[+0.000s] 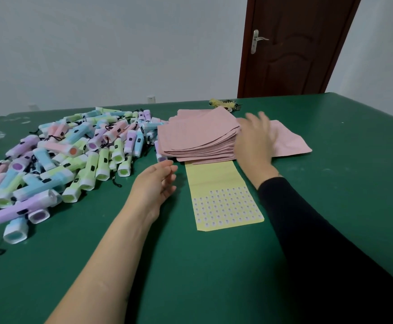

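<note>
Fingers spread and holding nothing, the right grip (256,139) sits at the right edge of the bag stack (198,134), over a loose bag (291,143); probably separating one. Relaxed and empty, the left grip (155,183) hovers by the torches (74,155). The stack weighs down the sticker sheet (223,197).

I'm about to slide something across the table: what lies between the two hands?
In the head view, the yellow sticker sheet lies between left hand and right hand, its far end under the pink bag stack.
</note>
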`<state>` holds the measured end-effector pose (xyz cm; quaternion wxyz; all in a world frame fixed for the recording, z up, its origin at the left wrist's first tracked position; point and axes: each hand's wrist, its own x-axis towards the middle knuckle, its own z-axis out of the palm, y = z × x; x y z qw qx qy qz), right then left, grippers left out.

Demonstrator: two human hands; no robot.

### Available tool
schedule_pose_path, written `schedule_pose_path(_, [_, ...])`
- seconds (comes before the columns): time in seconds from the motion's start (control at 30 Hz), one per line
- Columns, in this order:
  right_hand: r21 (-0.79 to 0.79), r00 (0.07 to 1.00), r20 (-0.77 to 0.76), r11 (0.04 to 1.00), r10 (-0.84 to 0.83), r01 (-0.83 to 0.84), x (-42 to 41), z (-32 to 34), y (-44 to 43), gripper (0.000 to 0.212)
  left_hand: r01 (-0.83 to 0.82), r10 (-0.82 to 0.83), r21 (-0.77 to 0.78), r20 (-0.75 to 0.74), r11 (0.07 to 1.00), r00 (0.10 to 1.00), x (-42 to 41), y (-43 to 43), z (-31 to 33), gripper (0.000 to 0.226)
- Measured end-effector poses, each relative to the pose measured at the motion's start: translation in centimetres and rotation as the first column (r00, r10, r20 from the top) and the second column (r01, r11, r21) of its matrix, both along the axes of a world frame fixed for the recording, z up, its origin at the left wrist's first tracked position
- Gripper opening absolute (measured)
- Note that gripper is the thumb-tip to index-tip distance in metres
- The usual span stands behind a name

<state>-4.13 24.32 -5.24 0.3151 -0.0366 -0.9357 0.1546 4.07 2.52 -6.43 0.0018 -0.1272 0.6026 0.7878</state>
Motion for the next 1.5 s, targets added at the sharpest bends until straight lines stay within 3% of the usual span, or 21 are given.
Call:
schedule_pose_path(0.03, [0.11, 0.994, 0.006, 0.988, 0.11, -0.11, 0.0, 0.4, -1.9, 0.051, 0.003, -0.003, 0.004, 0.0, 1.0, 1.0, 0.0, 0.0, 0.1, 0.016])
schedule_pose_path(0.1, [0.252, 0.939, 0.195, 0.911, 0.284, -0.328, -0.1, 0.8, -5.7, 0.066, 0.01, -0.01, 0.009, -0.002, 1.0, 1.0, 0.2, -0.1, 0.2, 0.016])
schedule_pose_path(0.17, [0.325, 0.88, 0.398, 0.857, 0.259, -0.399, -0.5, 0.9, -8.2, 0.072, 0.033, -0.033, -0.001, -0.008, 0.999, 0.999, 0.4, -0.2, 0.2, 0.015])
schedule_pose_path(0.23, [0.359, 0.862, 0.478, 0.859, 0.166, -0.365, -0.9, 1.2, -9.0, 0.069, 0.077, -0.077, -0.021, -0.009, 0.997, 0.997, 0.7, -0.1, 0.2, 0.015])
schedule_pose_path(0.33, [0.426, 0.865, 0.494, 0.841, 0.093, -0.334, -0.8, 1.0, -9.2, 0.046, 0.127, -0.128, -0.044, -0.01, 0.991, 0.992, 0.9, -0.3, 0.3, 0.015])
schedule_pose_path(0.47, [0.56, 0.934, 0.336, 0.773, 0.117, -0.298, 0.1, -0.1, -8.6, 0.027, 0.155, -0.155, -0.053, 0.004, 0.986, 0.988, 0.8, -0.3, 0.6, 0.014])
schedule_pose_path(0.6, [0.55, 0.964, 0.237, 0.801, 0.123, -0.237, 0.5, -0.5, -7.9, 0.025, 0.166, -0.165, -0.055, 0.013, 0.985, 0.986, 0.9, -0.4, 0.8, 0.014])
schedule_pose_path(0.73, [0.458, 0.955, 0.288, 0.865, 0.073, -0.204, 0.1, 0.1, -7.9, 0.022, 0.176, -0.175, -0.059, 0.022, 0.983, 0.984, 1.1, -0.5, 0.9, 0.013])
schedule_pose_path(0.87, [0.238, 0.891, 0.437, 0.94, 0.12, -0.243, 0.1, 2.2, -7.4, 0.018, 0.177, -0.176, -0.029, 0.046, 0.984, 0.983, 1.1, -0.7, 1.1, 0.012])
schedule_pose_path(0.93, [0.085, 0.917, 0.347, 0.967, 0.196, -0.239, 1.1, 3.9, -6.9, 0.023, 0.157, -0.156, -0.02, 0.041, 0.987, 0.987, 1.1, -0.7, 1.1, 0.011])
schedule_pose_path(0.97, [-0.032, 0.945, 0.218, 0.97, 0.244, -0.243, 1.8, 4.8, -6.7, 0.023, 0.13, -0.13, -0.023, 0.024, 0.991, 0.991, 1.1, -0.8, 1.1, 0.01])
schedule_pose_path(1.03, [-0.316, 0.933, -0.141, 0.878, 0.331, -0.359, 3.8, 6.5, -6.5, 0.018, 0.041, -0.043, -0.052, -0.046, 0.998, 0.998, 0.9, -1.1, 1.2, 0.014])
schedule_pose_path(1.1, [-0.545, 0.844, -0.41, 0.648, 0.347, -0.531, 5.8, 7.6, -6.3, 0.012, -0.048, 0.034, -0.098, -0.144, 0.994, 0.989, 0.9, -1.8, 1.4, 0.03])
schedule_pose_path(1.13, [-0.638, 0.82, -0.464, 0.516, 0.334, -0.571, 6.5, 7.7, -6.2, 0.012, -0.071, 0.047, -0.122, -0.188, 0.99, 0.981, 0.9, -2.1, 1.5, 0.039])
schedule_pose_path(1.23, [-0.851, 0.856, -0.403, 0.213, 0.323, -0.48, 7.0, 6.2, -6.2, 0.012, -0.033, -0.002, -0.126, -0.267, 0.992, 0.964, 1.0, -2.8, 1.8, 0.047])
schedule_pose_path(1.33, [-0.922, 0.894, -0.279, 0.163, 0.35, -0.352, 6.5, 4.3, -7.0, 0.015, -0.06, 0.01, -0.157, -0.301, 0.986, 0.953, 1.0, -3.1, 2.0, 0.027])
schedule_pose_path(1.37, [-0.941, 0.885, -0.258, 0.108, 0.386, -0.321, 6.4, 3.6, -7.1, 0.014, -0.099, 0.045, -0.167, -0.298, 0.981, 0.954, 1.0, -3.0, 1.9, 0.022])
schedule_pose_path(1.43, [-0.971, 0.831, -0.22, -0.029, 0.512, -0.239, 6.3, 2.4, -7.3, 0.013, -0.151, 0.112, -0.114, -0.295, 0.982, 0.949, 0.8, -2.9, 1.9, 0.015])
schedule_pose_path(1.5, [-0.988, 0.737, -0.155, -0.102, 0.658, -0.116, 6.4, 1.2, -7.4, 0.037, -0.18, 0.18, 0.029, -0.302, 0.983, 0.936, 0.6, -2.7, 2.0, 0.013])
